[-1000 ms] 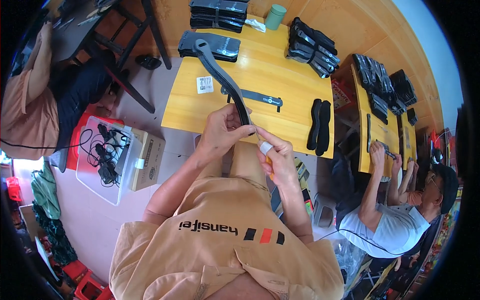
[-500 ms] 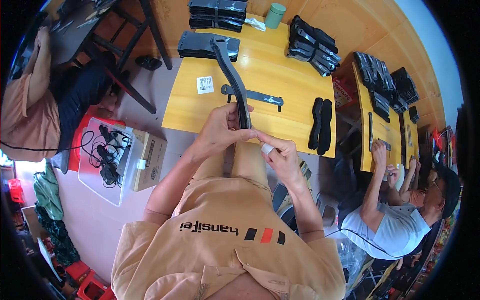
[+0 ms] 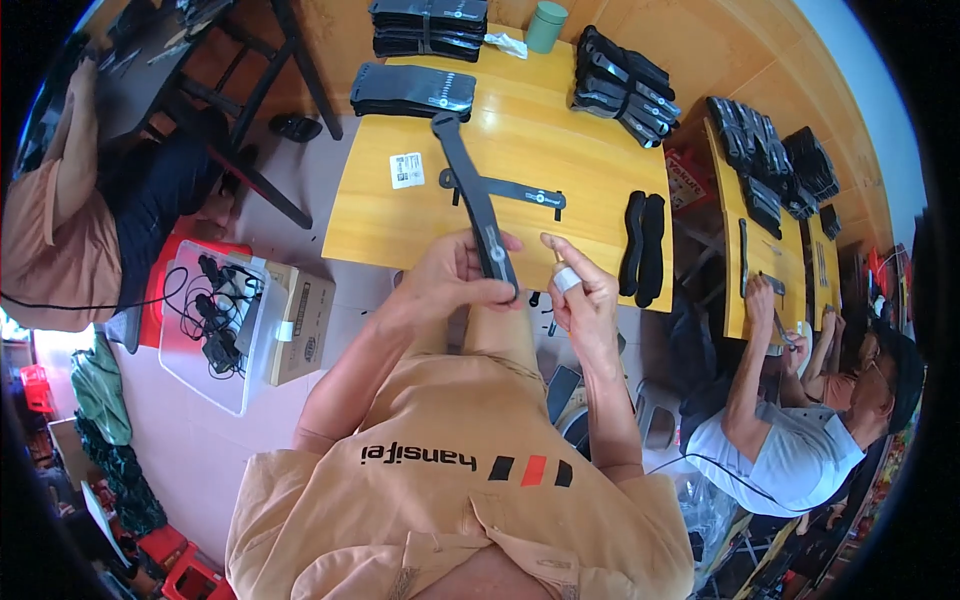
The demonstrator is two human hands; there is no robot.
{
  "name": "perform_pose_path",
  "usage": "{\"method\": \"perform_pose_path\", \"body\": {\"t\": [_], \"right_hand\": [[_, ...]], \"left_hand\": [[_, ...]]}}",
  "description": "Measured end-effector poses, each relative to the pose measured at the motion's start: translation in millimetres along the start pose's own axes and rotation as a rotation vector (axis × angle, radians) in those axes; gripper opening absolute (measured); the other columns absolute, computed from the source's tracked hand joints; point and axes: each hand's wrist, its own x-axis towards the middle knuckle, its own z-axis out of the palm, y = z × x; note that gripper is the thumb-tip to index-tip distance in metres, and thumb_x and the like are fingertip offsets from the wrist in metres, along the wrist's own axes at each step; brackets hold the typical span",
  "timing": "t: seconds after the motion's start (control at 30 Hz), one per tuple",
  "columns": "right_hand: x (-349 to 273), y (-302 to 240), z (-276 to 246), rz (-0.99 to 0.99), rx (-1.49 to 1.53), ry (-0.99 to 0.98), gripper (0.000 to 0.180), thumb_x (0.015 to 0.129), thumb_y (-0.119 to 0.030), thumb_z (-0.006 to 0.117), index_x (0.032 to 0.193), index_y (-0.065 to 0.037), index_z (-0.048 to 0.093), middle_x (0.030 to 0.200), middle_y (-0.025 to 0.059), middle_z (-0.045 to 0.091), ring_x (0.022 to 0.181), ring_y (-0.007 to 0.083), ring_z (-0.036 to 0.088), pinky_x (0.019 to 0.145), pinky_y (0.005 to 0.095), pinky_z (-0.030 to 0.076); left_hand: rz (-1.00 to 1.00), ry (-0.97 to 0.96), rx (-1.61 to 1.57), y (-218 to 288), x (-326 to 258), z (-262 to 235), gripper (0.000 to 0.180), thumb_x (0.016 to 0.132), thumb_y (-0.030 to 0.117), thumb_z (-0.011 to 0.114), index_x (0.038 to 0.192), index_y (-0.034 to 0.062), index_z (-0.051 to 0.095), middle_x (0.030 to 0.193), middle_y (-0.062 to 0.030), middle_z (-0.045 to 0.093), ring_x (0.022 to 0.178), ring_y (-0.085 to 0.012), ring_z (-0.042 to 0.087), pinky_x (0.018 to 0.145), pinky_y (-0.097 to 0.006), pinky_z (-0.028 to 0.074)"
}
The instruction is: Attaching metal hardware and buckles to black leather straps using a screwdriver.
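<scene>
Gripped near its lower end by the left hand, the long black strip rises at a slant from the person's lap over the near edge of the yellow table. The fingers close around the strip from the left and the thumb presses on its face, so the piece is steady and its near end faces the other hand. The right hand pinches a small white bottle between thumb and fingers, with the tip turned toward the strip's lower end; this looks like a glue or liquid applicator, though I cannot tell for sure.

On the table behind the strip lies a second black strip, flat and crosswise, and a small white label to its left. A pair of black insole-shaped pieces rests near the right edge. Stacks of black parts sit at the far side, within reach. A green cup stands at the far edge. At the right, another person works at a neighbouring table.
</scene>
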Motion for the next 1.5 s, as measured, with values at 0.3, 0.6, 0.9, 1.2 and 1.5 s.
{"method": "perform_pose_path", "body": {"t": [0.3, 0.6, 0.9, 1.2, 1.5], "right_hand": [[-2.5, -18.3, 13.3, -0.358, -0.504, -0.240, 0.015, 0.073, -0.010, 0.068, 0.077, -0.001, 0.056, 0.064, 0.0074, 0.051, 0.056, 0.0140, 0.047, 0.051, 0.0264, 0.038], [4.1, -29.7, 2.2, -0.105, -0.663, -0.699, 0.014, 0.079, -0.013, 0.060, 0.074, -0.001, 0.057, 0.060, 0.0114, 0.054, 0.051, 0.0169, 0.050, 0.050, 0.0282, 0.040], [-7.8, -14.7, -2.3, 0.069, -0.080, -0.751, 0.011, 0.078, -0.006, 0.054, 0.071, 0.000, 0.059, 0.070, 0.0040, 0.061, 0.053, 0.0070, 0.052, 0.046, 0.0194, 0.039], [-13.7, 17.2, -4.6, 0.383, 0.913, -0.605, 0.009, 0.075, -0.007, 0.056, 0.069, -0.005, 0.051, 0.060, 0.0075, 0.055, 0.027, 0.0068, 0.034, 0.029, 0.0180, 0.030], [-16.7, 5.5, 14.7, -0.494, -0.695, -0.148, 0.004, 0.073, 0.001, 0.049, 0.069, 0.001, 0.051, 0.061, 0.0108, 0.060, 0.053, 0.0218, 0.060, 0.047, 0.0295, 0.046]], "left_hand": [[-0.062, 0.069, 0.053, -5.1, 4.6, -9.1, 0.043, 0.072, 0.003, 0.068, 0.110, -0.0037, 0.050, 0.084, -0.0102, 0.063, 0.070, -0.0133, 0.063, 0.061, -0.023, 0.053], [-0.213, -0.163, 0.124, -5.5, 1.4, -10.8, 0.046, 0.073, 0.003, 0.068, 0.113, -0.0079, 0.048, 0.089, -0.0127, 0.062, 0.074, -0.0152, 0.063, 0.066, -0.025, 0.054], [-0.306, -0.347, 0.101, 1.1, -1.8, -2.2, 0.061, 0.073, 0.005, 0.070, 0.125, -0.0044, 0.041, 0.096, -0.0107, 0.062, 0.085, -0.0154, 0.062, 0.068, -0.025, 0.054], [-0.215, -0.361, -0.198, -20.3, 0.7, 3.1, 0.072, 0.070, 0.006, 0.072, 0.129, -0.0016, 0.033, 0.096, -0.0102, 0.060, 0.074, -0.0165, 0.063, 0.065, -0.025, 0.053], [-0.183, 0.017, 0.071, -29.3, 2.8, 6.7, 0.041, 0.081, 0.006, 0.050, 0.120, 0.0025, 0.041, 0.086, -0.0062, 0.056, 0.061, -0.0120, 0.055, 0.052, -0.020, 0.045]]}}
